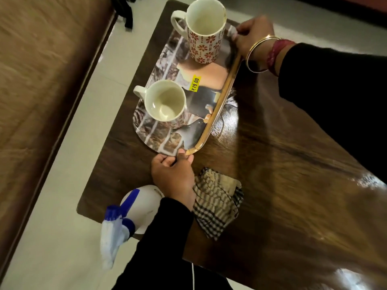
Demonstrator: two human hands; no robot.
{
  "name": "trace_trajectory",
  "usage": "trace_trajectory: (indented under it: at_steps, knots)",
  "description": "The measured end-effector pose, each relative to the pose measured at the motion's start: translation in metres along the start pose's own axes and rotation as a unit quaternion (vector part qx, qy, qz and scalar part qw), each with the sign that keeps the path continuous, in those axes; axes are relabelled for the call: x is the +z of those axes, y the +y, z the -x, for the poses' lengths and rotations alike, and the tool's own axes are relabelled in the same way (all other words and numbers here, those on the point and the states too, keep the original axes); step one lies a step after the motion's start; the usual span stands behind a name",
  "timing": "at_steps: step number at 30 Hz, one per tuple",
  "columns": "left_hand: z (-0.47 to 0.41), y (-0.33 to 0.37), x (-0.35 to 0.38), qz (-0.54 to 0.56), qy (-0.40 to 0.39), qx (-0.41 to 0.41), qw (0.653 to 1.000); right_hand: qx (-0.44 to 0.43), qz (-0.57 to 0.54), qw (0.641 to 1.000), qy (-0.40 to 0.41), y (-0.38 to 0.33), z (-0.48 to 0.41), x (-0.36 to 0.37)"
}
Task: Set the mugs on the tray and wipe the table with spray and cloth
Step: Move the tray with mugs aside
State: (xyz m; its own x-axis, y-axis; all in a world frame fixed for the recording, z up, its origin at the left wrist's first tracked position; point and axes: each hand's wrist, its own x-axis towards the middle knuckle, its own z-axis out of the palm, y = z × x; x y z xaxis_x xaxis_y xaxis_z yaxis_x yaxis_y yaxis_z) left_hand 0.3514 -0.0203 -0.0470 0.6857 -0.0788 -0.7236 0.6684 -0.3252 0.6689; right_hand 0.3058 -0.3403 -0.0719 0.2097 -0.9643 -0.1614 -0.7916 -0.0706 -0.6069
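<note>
Now both hands pinch the tray (167,65) by its ends: the left hand (172,174) grips the near rim, the right hand (254,37) the far rim. Two mugs stand upright on the tray, the far mug (205,32) tall with a red flower pattern, the near mug (167,104) beside a yellow price tag (195,82). On the dark wooden desk (282,164) a checked cloth (217,203) lies just beside the left wrist. A white and blue spray bottle (129,210) sits at the desk's near corner, partly hidden by the left sleeve.
</note>
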Motion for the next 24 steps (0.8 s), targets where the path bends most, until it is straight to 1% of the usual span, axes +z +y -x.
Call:
trace_trajectory:
  at_steps: [2, 5, 10, 12, 14, 17, 19, 21, 24]
  knots:
    - [0.007, -0.004, -0.005, -0.028, -0.005, 0.005, 1.000, 0.008, -0.003, 1.000, 0.011, 0.019, 0.015, -0.013]
    - [0.022, -0.015, -0.012, -0.067, -0.039, 0.037, 0.996, 0.027, -0.024, 0.999, 0.022, 0.060, 0.048, -0.042]
    - [0.057, -0.025, -0.022, -0.103, -0.139, 0.060, 0.983, 0.104, -0.088, 0.987, 0.085, 0.147, 0.139, -0.116]
    - [0.075, -0.035, -0.026, -0.147, -0.188, 0.070, 0.969, 0.136, -0.107, 0.979, 0.107, 0.183, 0.192, -0.148]
    - [0.093, -0.050, -0.026, -0.193, -0.241, 0.079, 0.948, 0.191, -0.104, 0.965, 0.148, 0.223, 0.246, -0.174]
    - [0.112, -0.067, -0.021, -0.250, -0.301, 0.086, 0.916, 0.264, -0.095, 0.943, 0.181, 0.278, 0.322, -0.191]
    - [0.122, -0.079, -0.011, -0.296, -0.326, 0.101, 0.892, 0.307, -0.096, 0.929, 0.186, 0.305, 0.368, -0.196]
    - [0.125, -0.086, 0.000, -0.331, -0.352, 0.120, 0.867, 0.328, -0.110, 0.913, 0.217, 0.322, 0.397, -0.193]
    - [0.125, -0.105, 0.019, -0.363, -0.365, 0.134, 0.847, 0.344, -0.193, 0.878, 0.272, 0.352, 0.417, -0.182]
